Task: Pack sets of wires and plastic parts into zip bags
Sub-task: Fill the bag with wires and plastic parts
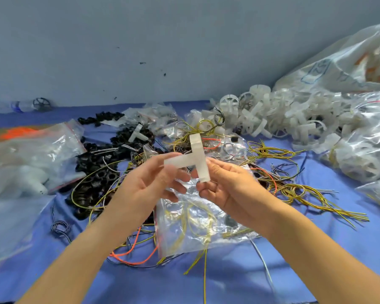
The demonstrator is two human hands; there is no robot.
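Landmark: zip bag [195, 222], clear with a red seal strip along its left edge, lying on the blue cloth [316, 260].

- White T-shaped plastic part [193, 160]: held in the air just above the zip bag's crumpled mouth, not inside it.
- Left hand [149, 183]: fingers curled, side arm of the part pinched between thumb and fingertips. Lower fingers touch the bag's mouth; cannot tell if they grip it.
- Right hand [224, 183]: fingers curled round the lower end of the part's long bar. Lower fingers also lie against the bag's mouth.
- Inside the zip bag: loops of yellow wire [198, 218] and a small black part [229, 221]. Some yellow ends trail out past its near edge.
- Left of the zip bag: heap of black rings [97, 172]; beyond that, larger clear bags [31, 154].
- At its near left corner: orange wire [130, 253].
- Right of it: loose yellow wire bundles [294, 189].
- Beyond it, to the right: pile of white plastic wheels [272, 115], and big bags of the same [349, 62].
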